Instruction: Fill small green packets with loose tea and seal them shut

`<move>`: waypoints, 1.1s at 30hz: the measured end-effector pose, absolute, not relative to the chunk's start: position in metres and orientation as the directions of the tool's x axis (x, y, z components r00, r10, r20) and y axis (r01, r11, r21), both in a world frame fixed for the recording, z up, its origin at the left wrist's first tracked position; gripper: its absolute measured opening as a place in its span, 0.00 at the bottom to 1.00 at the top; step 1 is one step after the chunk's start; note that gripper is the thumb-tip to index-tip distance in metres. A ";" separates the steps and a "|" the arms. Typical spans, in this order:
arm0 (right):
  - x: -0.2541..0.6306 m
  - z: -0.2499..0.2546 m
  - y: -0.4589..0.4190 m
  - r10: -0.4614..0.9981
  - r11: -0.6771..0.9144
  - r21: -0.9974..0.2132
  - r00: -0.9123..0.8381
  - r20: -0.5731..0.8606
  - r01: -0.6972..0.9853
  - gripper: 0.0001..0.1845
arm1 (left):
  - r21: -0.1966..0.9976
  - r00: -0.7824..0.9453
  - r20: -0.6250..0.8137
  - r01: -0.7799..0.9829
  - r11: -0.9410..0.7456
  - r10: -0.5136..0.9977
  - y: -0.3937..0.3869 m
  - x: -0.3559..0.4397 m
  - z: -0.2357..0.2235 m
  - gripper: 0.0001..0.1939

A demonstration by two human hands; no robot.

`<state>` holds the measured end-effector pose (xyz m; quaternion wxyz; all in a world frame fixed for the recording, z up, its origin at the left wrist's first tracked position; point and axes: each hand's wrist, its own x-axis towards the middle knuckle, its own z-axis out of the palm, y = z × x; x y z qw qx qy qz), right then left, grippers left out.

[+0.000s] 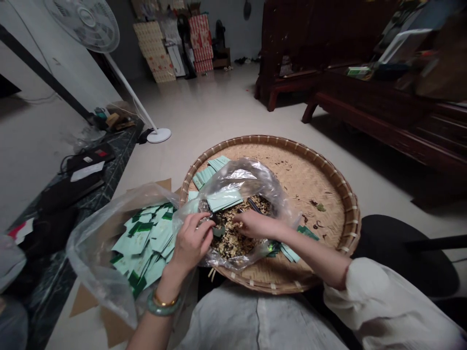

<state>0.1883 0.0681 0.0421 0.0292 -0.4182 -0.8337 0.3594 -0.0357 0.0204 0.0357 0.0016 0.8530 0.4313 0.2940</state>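
A round woven bamboo tray [339,184] sits in front of me. On it lies an open clear plastic bag [255,175] of mixed dried bits [233,238]. My left hand [191,243] is closed in a pinch at the bag's left edge, on a small pale green packet [222,199] as far as I can tell. My right hand [255,224] reaches inside the bag with fingers curled over the dried bits, holding something I cannot make out. More pale green packets [209,170] lie stacked on the tray behind the bag.
A second clear bag [95,262] full of green and white packets [146,238] sits at my left on cardboard. A dark low table [65,194] with cables runs along the left. A standing fan [91,24], a dark wooden bench [383,116] and a black stool [408,253] surround me.
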 end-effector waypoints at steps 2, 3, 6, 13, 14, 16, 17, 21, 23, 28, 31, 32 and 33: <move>0.181 0.018 0.066 0.736 0.436 -0.616 -0.653 -0.176 0.657 0.25 | 0.301 0.446 0.494 0.718 -0.628 0.746 0.021 -0.036 0.035 0.10; 0.178 0.009 0.065 0.735 0.449 -0.625 -0.661 -0.147 0.638 0.30 | 0.329 0.435 0.494 0.708 -0.625 0.753 0.021 -0.036 0.035 0.10; 0.170 -0.009 0.063 0.747 0.451 -0.647 -0.657 -0.102 0.614 0.26 | 0.406 0.390 0.507 0.678 -0.612 0.769 0.019 -0.035 0.035 0.09; 0.166 -0.017 0.059 0.810 0.390 -0.673 -0.581 -0.073 0.629 0.11 | 0.543 0.249 0.511 0.649 -0.534 0.823 0.017 -0.028 0.035 0.08; 0.168 -0.017 0.060 0.822 0.374 -0.679 -0.564 -0.072 0.632 0.11 | 0.561 0.231 0.504 0.645 -0.519 0.832 0.017 -0.026 0.035 0.08; 0.174 -0.014 0.061 0.843 0.349 -0.686 -0.534 -0.068 0.638 0.10 | 0.586 0.204 0.492 0.641 -0.496 0.846 0.016 -0.023 0.036 0.08; 0.177 -0.011 0.062 0.855 0.333 -0.694 -0.515 -0.062 0.638 0.10 | 0.596 0.193 0.486 0.640 -0.485 0.852 0.016 -0.022 0.036 0.09; 0.186 0.019 0.061 0.922 0.181 -0.842 -0.385 -0.034 0.508 0.09 | 0.630 0.170 0.465 0.625 -0.460 0.869 0.017 -0.017 0.036 0.10; 0.183 0.037 0.057 0.925 0.169 -0.906 -0.379 0.010 0.388 0.08 | 0.644 0.167 0.456 0.616 -0.453 0.874 0.018 -0.015 0.035 0.10; 0.166 0.063 0.050 0.898 0.226 -0.952 -0.424 0.120 0.208 0.11 | 0.654 0.146 0.448 0.619 -0.435 0.882 0.017 -0.012 0.034 0.11; 0.164 0.064 0.048 0.904 0.211 -0.955 -0.414 0.109 0.209 0.10 | 0.653 0.148 0.442 0.623 -0.431 0.885 0.017 -0.013 0.034 0.11; 0.166 0.062 0.047 0.907 0.211 -0.952 -0.407 0.106 0.224 0.10 | 0.657 0.146 0.441 0.620 -0.430 0.886 0.017 -0.013 0.034 0.11; 0.168 0.061 0.046 0.908 0.222 -0.944 -0.405 0.109 0.244 0.09 | 0.662 0.143 0.439 0.615 -0.427 0.887 0.016 -0.013 0.033 0.11</move>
